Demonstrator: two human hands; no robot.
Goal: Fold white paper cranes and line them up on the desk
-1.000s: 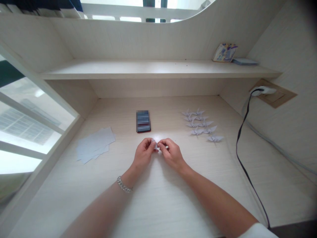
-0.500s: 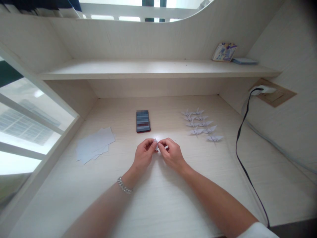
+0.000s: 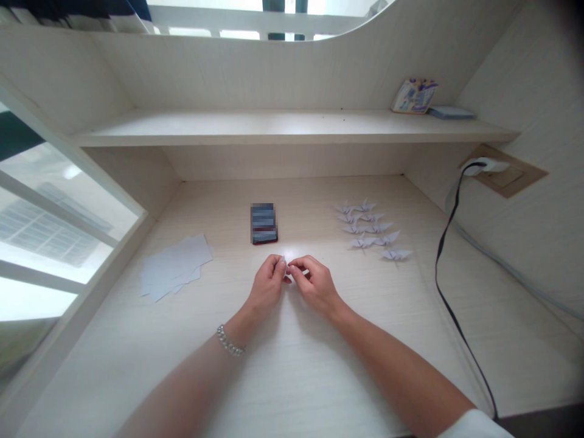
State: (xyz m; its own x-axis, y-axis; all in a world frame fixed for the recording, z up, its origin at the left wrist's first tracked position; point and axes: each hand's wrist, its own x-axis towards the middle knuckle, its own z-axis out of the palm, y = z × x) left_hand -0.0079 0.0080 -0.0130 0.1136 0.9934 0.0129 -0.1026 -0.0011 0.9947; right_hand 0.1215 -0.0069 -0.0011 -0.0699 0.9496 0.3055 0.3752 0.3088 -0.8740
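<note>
Between my hands is a small piece of folded white paper [image 3: 286, 265], mostly hidden by the fingers. My left hand [image 3: 266, 283], with a chain bracelet at the wrist, is closed on it, thumb on top. From the other side my right hand [image 3: 317, 285] pinches at the paper's right edge, its thumb and index finger together. Off to the right, several white paper cranes [image 3: 365, 228] stand in short rows on the desk. Flat white paper sheets [image 3: 176, 264] lie overlapping to the left.
A dark phone-like object [image 3: 263, 224] with a blurred face lies beyond my hands. A shelf [image 3: 274, 125] spans the back, holding a small printed box [image 3: 414, 96] and a flat pale-blue item [image 3: 451, 112]. A black cord [image 3: 441, 261] runs down from the wall socket [image 3: 513, 173].
The folded paper and my left fingertips have shifted slightly, and my right thumb and index finger sit a little differently at its edge. Everything else stays put.
</note>
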